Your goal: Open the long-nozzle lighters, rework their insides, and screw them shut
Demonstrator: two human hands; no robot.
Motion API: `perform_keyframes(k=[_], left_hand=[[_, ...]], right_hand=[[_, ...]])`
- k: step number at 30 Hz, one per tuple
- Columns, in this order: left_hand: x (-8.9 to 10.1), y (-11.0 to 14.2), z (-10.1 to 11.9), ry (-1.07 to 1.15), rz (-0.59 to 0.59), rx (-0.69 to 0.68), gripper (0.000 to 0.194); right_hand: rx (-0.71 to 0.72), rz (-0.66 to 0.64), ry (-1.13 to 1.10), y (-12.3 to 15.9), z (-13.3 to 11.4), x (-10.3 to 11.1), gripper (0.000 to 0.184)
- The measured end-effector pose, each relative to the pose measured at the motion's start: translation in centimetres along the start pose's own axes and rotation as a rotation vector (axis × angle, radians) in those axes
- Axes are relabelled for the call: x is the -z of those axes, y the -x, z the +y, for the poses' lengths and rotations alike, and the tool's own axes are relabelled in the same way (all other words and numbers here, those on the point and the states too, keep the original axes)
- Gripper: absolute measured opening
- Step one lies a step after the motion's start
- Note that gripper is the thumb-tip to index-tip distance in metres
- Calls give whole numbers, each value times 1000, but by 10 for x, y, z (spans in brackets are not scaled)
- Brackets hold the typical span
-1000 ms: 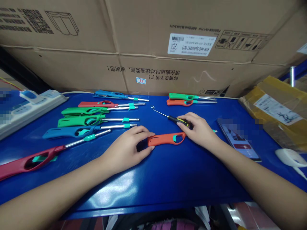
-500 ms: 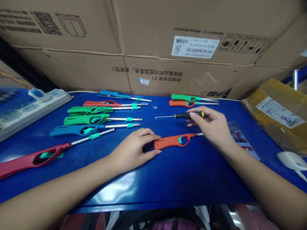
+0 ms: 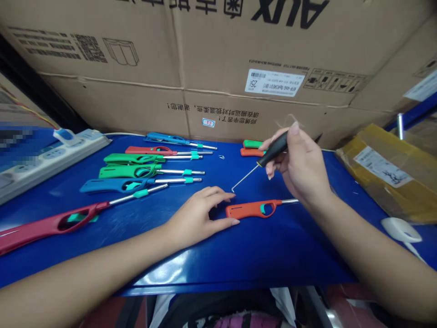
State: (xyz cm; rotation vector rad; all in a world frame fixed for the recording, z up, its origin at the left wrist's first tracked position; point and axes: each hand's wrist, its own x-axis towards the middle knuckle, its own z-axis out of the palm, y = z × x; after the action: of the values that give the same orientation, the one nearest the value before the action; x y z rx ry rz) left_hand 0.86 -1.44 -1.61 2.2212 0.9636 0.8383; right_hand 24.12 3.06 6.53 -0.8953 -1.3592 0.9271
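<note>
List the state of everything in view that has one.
Screwdriver: gripped, tilted, tip down
Front orange lighter: lying flat
Left hand: open at that lighter's end
Right hand: closed on screwdriver
Six lighters on the left: lying flat
Power strip: plug inserted
Large carton: print upside down

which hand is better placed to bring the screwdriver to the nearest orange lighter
Likely the right hand: it holds the screwdriver, tip angled down near the orange lighter. The left hand holds no tool and is spread beside the lighter's handle end.
</note>
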Motion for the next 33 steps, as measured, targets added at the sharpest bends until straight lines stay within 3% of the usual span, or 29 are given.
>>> perform_keyframes(k=[8,12,16,24,33], left_hand=[[4,-1,2,144,172,109,38],[3,-2,4,226,169,141,22],[3,-3,5,226,153,163,13],[4,-4,5,191,145,174,15],[4,-3,4,127,158,130,10]], right_hand=[[-50,61,-90,17,23,-5,52],[-108,64,-54,21,33,-4,48],[-112,85,-56,21,34,-3,55],[-64,56,17,22,34,-4,61],[0,31,-9,27,38,-1,43]])
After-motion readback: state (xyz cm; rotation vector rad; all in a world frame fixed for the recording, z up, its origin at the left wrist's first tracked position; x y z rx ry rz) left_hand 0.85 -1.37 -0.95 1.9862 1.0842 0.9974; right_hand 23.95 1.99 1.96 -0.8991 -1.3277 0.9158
